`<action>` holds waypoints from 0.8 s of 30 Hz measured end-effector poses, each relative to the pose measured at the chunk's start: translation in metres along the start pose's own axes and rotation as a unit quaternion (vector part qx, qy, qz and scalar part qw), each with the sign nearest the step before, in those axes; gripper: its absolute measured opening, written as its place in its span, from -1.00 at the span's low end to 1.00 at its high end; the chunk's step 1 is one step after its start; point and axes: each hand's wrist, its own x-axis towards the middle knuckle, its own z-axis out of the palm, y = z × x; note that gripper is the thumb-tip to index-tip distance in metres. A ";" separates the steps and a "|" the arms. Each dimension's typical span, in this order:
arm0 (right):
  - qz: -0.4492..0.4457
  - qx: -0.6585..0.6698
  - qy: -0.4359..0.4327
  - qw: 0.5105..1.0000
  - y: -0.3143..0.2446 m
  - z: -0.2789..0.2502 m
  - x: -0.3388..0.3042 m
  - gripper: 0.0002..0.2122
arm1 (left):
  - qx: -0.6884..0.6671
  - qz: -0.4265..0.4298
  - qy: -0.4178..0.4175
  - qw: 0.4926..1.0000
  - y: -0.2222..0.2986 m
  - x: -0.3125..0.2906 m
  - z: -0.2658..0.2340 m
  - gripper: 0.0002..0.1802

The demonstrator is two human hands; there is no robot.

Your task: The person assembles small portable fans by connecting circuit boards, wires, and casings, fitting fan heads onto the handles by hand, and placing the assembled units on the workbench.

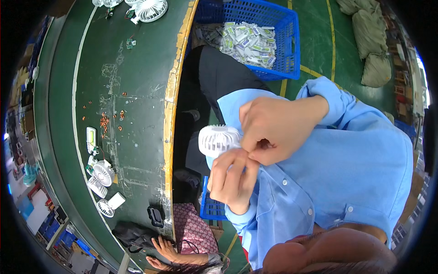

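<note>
Left hand (233, 179) pinches white fan (217, 139); right hand (278, 130) curled closed, contents hidden; labels (242, 37) illegible.

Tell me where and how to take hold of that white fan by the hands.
Probably by the round, slotted head of the white fan, gripping its curved wall, coming from the table side. That head sticks out toward the table, while the left hand and right hand crowd the opposite end and hide its shape.

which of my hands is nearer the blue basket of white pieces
Right. Your right hand is below the blue basket in the picture; your left hand is farther below, more to the left, by the white fan head.
</note>
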 end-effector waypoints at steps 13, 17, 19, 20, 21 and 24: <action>0.290 0.188 0.023 0.938 0.115 -0.089 -0.037 -0.75 | -0.340 -0.099 0.203 0.913 -0.039 -0.012 -0.020 -0.74; 0.372 -0.502 0.057 0.779 0.220 -0.076 -0.108 -0.72 | -0.396 -0.060 0.221 0.889 -0.056 -0.002 -0.006 -0.68; 0.345 -0.291 0.130 0.883 0.208 -0.053 -0.095 -0.57 | -0.431 -0.091 0.235 0.867 -0.048 0.002 -0.004 -0.67; 0.309 -0.114 0.186 0.926 0.193 -0.035 -0.081 -0.57 | -0.433 -0.091 0.233 0.866 -0.044 0.006 -0.003 -0.65; 0.296 0.021 0.147 0.944 0.170 -0.023 -0.064 -0.57 | -0.440 -0.093 0.236 0.861 -0.043 0.008 0.000 -0.63; 0.239 0.358 0.065 0.900 0.110 0.007 -0.026 -0.53 | -0.425 -0.092 0.199 0.878 -0.037 0.015 0.007 -0.62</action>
